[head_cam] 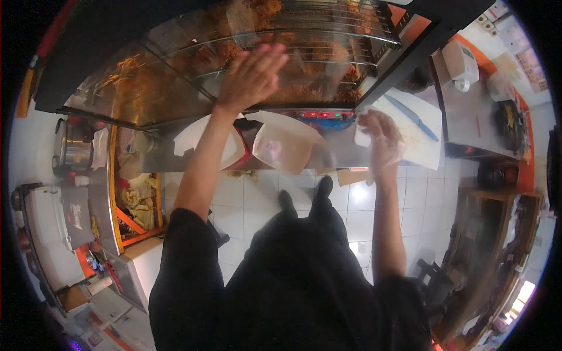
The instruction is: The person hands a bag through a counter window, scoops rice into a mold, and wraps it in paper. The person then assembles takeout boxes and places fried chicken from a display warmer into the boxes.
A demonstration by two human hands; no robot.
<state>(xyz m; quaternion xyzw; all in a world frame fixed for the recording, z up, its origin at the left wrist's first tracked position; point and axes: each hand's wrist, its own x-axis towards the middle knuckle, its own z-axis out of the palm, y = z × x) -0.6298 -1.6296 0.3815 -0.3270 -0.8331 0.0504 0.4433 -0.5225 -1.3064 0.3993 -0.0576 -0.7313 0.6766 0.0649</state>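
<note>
My left hand, bare, is raised in front of the glass of a lit food warmer cabinet, with nothing seen in it. Breaded fried food lies on the wire racks inside. My right hand wears a clear plastic glove and is blurred, over the left edge of a white cutting board; whether it grips anything cannot be told. A knife with a blue-grey blade lies on that board. Between my hands an open paper food box holds a small printed packet. A second open box is partly behind my left forearm.
The steel counter has its near edge below the boxes. Indicator lights glow under the cabinet. A steel pot stands far left, beside an orange-framed shelf with crumpled paper. At right is another steel counter with a white appliance.
</note>
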